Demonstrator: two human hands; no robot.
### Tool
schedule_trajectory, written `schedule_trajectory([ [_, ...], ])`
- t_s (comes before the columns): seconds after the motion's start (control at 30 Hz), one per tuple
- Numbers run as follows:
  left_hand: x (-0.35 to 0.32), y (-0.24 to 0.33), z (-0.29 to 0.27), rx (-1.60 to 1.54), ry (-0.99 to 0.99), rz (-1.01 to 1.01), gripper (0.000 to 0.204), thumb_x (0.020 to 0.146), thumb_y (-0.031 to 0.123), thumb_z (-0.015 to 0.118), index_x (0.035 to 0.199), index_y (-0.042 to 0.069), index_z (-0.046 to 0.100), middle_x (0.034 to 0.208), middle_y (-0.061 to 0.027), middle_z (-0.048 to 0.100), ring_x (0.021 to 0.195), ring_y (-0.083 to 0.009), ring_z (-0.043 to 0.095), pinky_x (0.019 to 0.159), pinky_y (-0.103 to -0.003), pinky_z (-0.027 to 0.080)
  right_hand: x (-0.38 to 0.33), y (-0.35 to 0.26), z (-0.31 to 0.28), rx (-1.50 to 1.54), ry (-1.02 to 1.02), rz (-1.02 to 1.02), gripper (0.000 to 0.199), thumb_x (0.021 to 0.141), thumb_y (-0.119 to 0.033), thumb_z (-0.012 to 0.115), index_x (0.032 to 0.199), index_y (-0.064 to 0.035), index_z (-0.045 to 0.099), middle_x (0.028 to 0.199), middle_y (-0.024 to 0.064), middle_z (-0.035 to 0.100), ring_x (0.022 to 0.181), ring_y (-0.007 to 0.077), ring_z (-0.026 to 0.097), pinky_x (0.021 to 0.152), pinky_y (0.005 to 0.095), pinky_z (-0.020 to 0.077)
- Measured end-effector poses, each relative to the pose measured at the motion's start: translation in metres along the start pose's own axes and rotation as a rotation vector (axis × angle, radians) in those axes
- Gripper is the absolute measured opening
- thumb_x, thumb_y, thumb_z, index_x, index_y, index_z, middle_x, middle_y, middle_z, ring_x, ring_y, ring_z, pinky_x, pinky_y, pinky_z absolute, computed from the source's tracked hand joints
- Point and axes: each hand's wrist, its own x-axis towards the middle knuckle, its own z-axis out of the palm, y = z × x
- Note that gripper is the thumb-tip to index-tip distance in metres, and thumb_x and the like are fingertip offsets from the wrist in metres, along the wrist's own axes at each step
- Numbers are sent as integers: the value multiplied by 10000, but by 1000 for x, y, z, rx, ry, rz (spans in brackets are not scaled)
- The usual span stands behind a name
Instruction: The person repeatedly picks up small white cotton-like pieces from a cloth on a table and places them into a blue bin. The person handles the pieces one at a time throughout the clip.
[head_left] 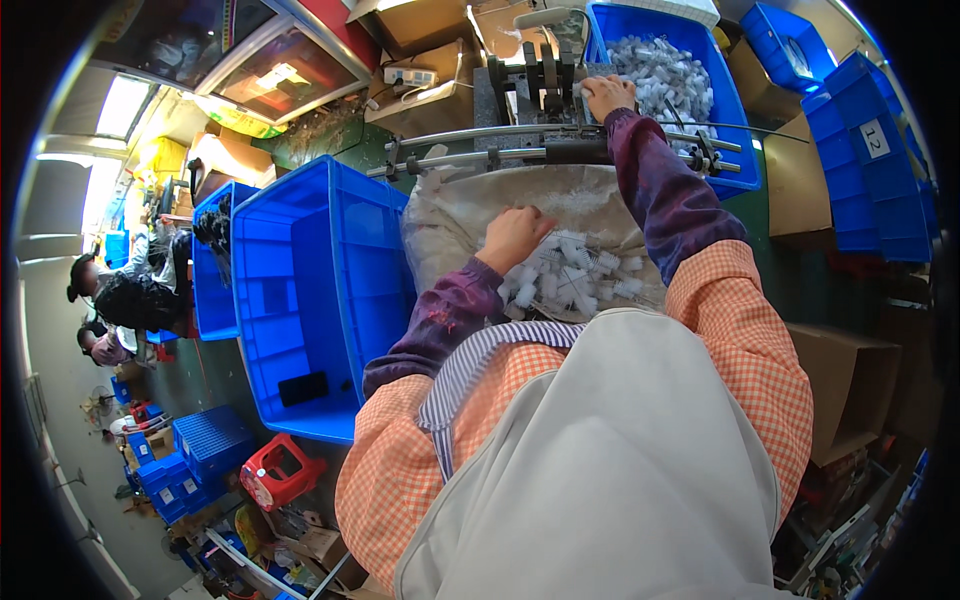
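Feeding step: left hand closed on white plastic parts near, right hand gripping one at far machine; next needs fresh part.

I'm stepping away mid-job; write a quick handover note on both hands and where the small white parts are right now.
Left hand: resting on the pile of small white parts on the cloth-covered surface; whether it grips any cannot be told.
Right hand: stretched forward to the dark fixture, at the edge of the far blue bin heaped with similar white parts.
The big blue bin on the left holds only one small dark item.
Done: many parts already lie in the far bin.
Left: the pile by the left hand.
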Motion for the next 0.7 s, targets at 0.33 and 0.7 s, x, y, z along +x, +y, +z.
schedule_trajectory([
  [0.33, -3, -46, 13, 201, -14, -71, 218, 705, 219, 619, 860, 66, 623, 894, -180, 611, 858, -345, 582, 738, -421, 474, -29, -4, -16, -142, 42, 136, 284, 792, -372, 533, 947, -159, 641, 1072, 45, 524, 1077, 259, 380, 922, 445, 231],
  [0.7, 4, -40, -12, -303, 241, -22, 139, 715, 20, 527, 804, 20, 633, 774, -167, 625, 769, -317, 614, 678, -354, 482, -20, -60, 4, -129, 72, 63, 269, 816, -260, 460, 967, -107, 623, 1045, 100, 552, 1099, 280, 399, 940, 499, 215],
])
